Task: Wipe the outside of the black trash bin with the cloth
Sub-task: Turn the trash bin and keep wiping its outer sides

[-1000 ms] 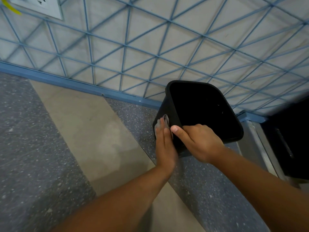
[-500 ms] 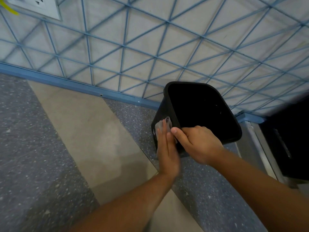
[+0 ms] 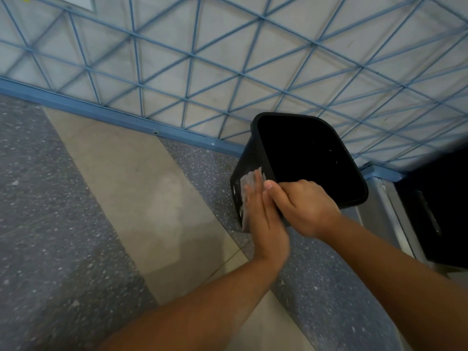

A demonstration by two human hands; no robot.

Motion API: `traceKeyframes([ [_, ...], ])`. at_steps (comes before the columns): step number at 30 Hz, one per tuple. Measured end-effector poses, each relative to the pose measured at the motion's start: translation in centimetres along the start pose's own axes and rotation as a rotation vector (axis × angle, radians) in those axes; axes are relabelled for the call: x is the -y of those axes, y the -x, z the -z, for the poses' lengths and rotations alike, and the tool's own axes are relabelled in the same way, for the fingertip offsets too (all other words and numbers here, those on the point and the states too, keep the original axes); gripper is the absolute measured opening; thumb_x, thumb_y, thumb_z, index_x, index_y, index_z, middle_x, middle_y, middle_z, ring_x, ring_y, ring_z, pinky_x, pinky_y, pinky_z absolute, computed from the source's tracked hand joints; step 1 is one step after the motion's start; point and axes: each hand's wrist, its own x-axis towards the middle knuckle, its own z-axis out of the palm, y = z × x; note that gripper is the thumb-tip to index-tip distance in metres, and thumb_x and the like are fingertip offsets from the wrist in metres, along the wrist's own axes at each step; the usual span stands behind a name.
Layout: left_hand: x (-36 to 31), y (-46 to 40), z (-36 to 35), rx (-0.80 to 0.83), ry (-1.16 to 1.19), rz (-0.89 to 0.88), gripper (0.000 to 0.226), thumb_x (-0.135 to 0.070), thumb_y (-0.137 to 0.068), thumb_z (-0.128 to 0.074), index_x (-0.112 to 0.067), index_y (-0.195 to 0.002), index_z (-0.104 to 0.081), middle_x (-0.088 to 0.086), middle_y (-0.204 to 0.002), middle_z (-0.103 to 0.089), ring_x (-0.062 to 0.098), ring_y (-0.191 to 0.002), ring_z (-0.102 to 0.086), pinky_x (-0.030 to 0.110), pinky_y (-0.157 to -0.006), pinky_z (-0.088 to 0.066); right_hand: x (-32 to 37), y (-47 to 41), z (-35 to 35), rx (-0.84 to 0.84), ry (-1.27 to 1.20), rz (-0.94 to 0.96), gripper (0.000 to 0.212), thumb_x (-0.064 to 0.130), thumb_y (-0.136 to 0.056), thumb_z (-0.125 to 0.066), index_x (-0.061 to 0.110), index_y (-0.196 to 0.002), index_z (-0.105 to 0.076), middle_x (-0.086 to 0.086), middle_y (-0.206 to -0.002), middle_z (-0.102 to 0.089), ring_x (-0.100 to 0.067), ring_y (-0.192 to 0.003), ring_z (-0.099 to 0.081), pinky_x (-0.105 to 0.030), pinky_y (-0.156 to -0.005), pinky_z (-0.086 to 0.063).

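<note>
Bin (image 3: 253,158) interior — dark, seemingly empty

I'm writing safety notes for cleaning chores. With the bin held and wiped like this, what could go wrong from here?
The black trash bin looks tilted, steadied only by the right hand gripping its near rim; if that grip slips under sideways wiping pressure, it may tip or slide. The left hand presses the cloth with flat fingers, so the cloth could bunch or slip out. The hands touch, cramping strokes.
</note>
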Motion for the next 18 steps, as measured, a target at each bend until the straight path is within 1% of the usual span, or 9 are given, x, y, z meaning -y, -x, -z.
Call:
traceKeyframes([
  [2,0.6,0.5,0.7,0.035,-0.054,-0.036,0.043,-0.059,-0.105,-0.034,-0.064,-0.148,-0.029,-0.012,-0.172,-0.023,0.010,-0.162,-0.013,0.046,-0.132,-0.019,0.1,0.1,0.1,-0.002,0.008,-0.004,0.058,0.057,-0.095,-0.019,0.023,-0.063,-0.054,0.002,-0.058,-0.057,-0.016,-0.058,-0.057,-0.039,-0.062,-0.047],
  [5,1.9,-1.1,1.4,-0.074,-0.078,0.047,0.040,-0.039,-0.110,-0.031,-0.044,-0.149,-0.027,-0.005,-0.171,-0.025,0.012,-0.162,-0.014,0.048,-0.132,-0.018,0.3,0.1,0.1,-0.004,0.019,-0.014,0.054,0.056,-0.096,-0.022,0.025,-0.060,-0.049,0.002,-0.057,-0.054,-0.018,-0.058,-0.056,-0.039,-0.061,-0.047],
  [7,1.0,-1.0,0.5,-0.088,-0.070,0.046,0.040,-0.048,-0.108,-0.034,-0.051,-0.148,-0.028,-0.008,-0.170,-0.027,0.014,-0.161,-0.019,0.047,-0.131,-0.022,0.3,0.0,0.0,-0.002,0.016,-0.016,0.057,0.058,-0.094,-0.021,0.022,-0.062,-0.053,0.000,-0.058,-0.056,-0.020,-0.057,-0.057,-0.042,-0.062,-0.049],
  [9,0.2,0.7,0.2,-0.017,-0.076,-0.040,0.043,-0.062,-0.104,-0.035,-0.068,-0.146,-0.027,-0.023,-0.169,-0.026,0.011,-0.161,-0.016,0.044,-0.131,-0.022,0.3,0.0,0.0,0.002,0.025,-0.034,0.058,0.059,-0.092,-0.022,0.020,-0.063,-0.054,0.000,-0.057,-0.055,-0.020,-0.057,-0.056,-0.042,-0.061,-0.049],
  [11,1.4,1.9,1.6,0.047,-0.119,-0.090,0.042,-0.060,-0.105,-0.032,-0.074,-0.144,-0.026,-0.035,-0.165,-0.023,0.007,-0.161,-0.013,0.041,-0.132,-0.021,0.3,0.1,0.0,0.002,0.055,-0.061,0.058,0.063,-0.090,-0.022,0.020,-0.062,-0.051,0.000,-0.057,-0.053,-0.019,-0.057,-0.055,-0.039,-0.059,-0.048],
  [12,2.1,2.0,2.6,0.056,-0.163,-0.102,0.043,-0.052,-0.108,-0.031,-0.068,-0.147,-0.027,-0.035,-0.164,-0.023,0.005,-0.161,-0.014,0.039,-0.132,-0.021,0.4,0.1,0.0,0.009,0.071,-0.070,0.058,0.065,-0.088,-0.023,0.021,-0.061,-0.049,0.000,-0.058,-0.053,-0.019,-0.058,-0.055,-0.037,-0.059,-0.046],
  [15,3.8,0.4,4.7,-0.038,-0.224,0.030,0.044,-0.028,-0.113,-0.032,-0.026,-0.158,-0.034,-0.017,-0.162,-0.030,0.000,-0.154,-0.024,0.032,-0.131,-0.021,0.5,0.1,0.2,0.050,0.083,-0.077,0.057,0.070,-0.086,-0.032,0.021,-0.061,-0.047,-0.002,-0.062,-0.054,-0.022,-0.062,-0.055,-0.037,-0.060,-0.045],
  [17,4.4,-1.2,5.9,-0.188,-0.193,0.189,0.046,-0.027,-0.114,-0.033,-0.014,-0.158,-0.037,-0.005,-0.164,-0.035,0.005,-0.152,-0.028,0.025,-0.128,-0.020,0.4,0.0,0.1,0.056,0.083,-0.090,0.054,0.065,-0.089,-0.037,0.020,-0.063,-0.049,-0.003,-0.064,-0.055,-0.023,-0.063,-0.056,-0.036,-0.061,-0.045],
  [18,4.5,-2.2,6.7,-0.254,-0.131,0.261,0.050,-0.035,-0.113,-0.034,-0.014,-0.158,-0.039,0.000,-0.165,-0.038,0.011,-0.153,-0.032,0.029,-0.129,-0.021,0.4,0.0,0.0,0.056,0.090,-0.096,0.051,0.061,-0.092,-0.038,0.019,-0.066,-0.051,-0.004,-0.065,-0.056,-0.023,-0.064,-0.056,-0.035,-0.061,-0.044],
])
